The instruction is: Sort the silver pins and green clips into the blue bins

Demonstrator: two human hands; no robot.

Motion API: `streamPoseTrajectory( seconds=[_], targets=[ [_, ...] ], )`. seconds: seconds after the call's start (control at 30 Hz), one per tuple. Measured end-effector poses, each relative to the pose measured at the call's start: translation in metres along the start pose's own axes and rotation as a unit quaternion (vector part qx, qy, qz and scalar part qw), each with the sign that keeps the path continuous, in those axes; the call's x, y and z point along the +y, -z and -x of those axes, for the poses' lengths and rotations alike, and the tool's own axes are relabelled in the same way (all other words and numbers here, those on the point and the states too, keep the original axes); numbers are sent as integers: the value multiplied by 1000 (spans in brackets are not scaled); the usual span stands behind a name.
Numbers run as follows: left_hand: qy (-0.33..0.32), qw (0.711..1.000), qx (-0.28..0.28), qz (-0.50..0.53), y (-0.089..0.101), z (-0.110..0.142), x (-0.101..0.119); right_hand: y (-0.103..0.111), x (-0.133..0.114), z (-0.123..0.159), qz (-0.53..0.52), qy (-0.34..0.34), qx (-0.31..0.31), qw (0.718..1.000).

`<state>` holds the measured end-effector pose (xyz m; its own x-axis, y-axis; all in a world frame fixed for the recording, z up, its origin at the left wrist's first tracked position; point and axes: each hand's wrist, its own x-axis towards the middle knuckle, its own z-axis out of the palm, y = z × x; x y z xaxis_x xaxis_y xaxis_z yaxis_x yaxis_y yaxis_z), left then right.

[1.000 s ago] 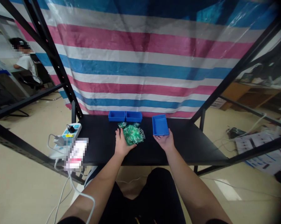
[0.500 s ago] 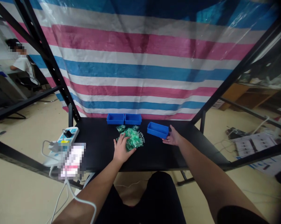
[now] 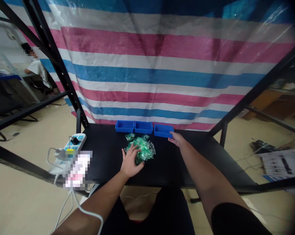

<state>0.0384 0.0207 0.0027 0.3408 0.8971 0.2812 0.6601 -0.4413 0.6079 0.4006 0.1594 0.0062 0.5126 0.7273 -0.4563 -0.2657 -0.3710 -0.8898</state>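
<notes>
My left hand [image 3: 131,162] lies on a heap of green plastic packets [image 3: 141,150], fingers spread, and nothing is lifted from it. Several small packets sit apart at the heap's far edge. Three blue plastic trays stand in a row at the table's back edge: one on the left [image 3: 124,126], one in the middle [image 3: 143,127] and one on the right [image 3: 163,131]. My right hand [image 3: 176,139] is at the right end of the right tray, its fingertips touching the tray's corner. The trays' insides show no packets.
The black table top [image 3: 108,163] is bounded by black rack uprights [image 3: 80,120]. A white power strip [image 3: 75,142] and a pixelated white object [image 3: 77,169] lie at its left edge. A striped tarp [image 3: 147,68] hangs behind. A seated person [image 3: 36,67] is far left.
The right tray has moved from my right hand's grasp to the back edge, in line with the other trays. My right hand has moved back and to the right. The view has shifted slightly.
</notes>
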Motion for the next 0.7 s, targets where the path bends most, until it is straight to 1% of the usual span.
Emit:
streamPoseTrajectory(
  seconds=[0.13,0.23,0.33,0.4,0.47,0.53,0.63,0.7],
  targets=[
    [2,1000,5,-1,-1,-1,-1,-19,3,-9,-19,52,-3,998],
    [6,1000,3,-4,-1,-1,-1,-27,14,-9,-46,101,6,994],
    [13,1000,0,-4,-2,-1,-1,-28,31,-3,-73,147,37,986],
    [15,1000,0,-4,-2,-2,-2,-26,42,2,-78,199,66,975],
    [14,1000,0,-6,-2,-2,-2,-24,49,9,-74,256,81,960],
    [13,1000,2,-10,-1,-2,-2,-21,53,18,-77,288,75,952],
    [13,1000,4,-13,0,-1,-1,-16,56,36,-103,285,50,952],
    [14,1000,5,-14,0,-1,-1,-9,60,53,-123,277,10,953]
  ],
)
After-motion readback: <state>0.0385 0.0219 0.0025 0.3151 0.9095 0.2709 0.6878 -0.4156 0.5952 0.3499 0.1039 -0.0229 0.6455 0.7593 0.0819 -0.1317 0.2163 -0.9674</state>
